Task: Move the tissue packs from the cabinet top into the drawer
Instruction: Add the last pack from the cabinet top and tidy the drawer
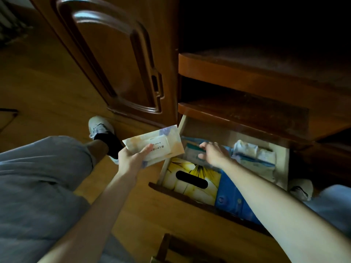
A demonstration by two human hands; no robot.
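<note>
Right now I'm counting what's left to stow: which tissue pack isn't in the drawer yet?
The pastel wipes pack gripped in the left hand, held outside the drawer by its left wall. The other packs already lie inside, beyond the right hand.

The wooden drawer (283, 164) is pulled open, low by the floor (47, 88). Inside it lie a yellow tissue box (190, 179) at the front left, a blue cloth (233, 200) beside the box, and soft white and blue packs (254, 156) at the back right.
</note>
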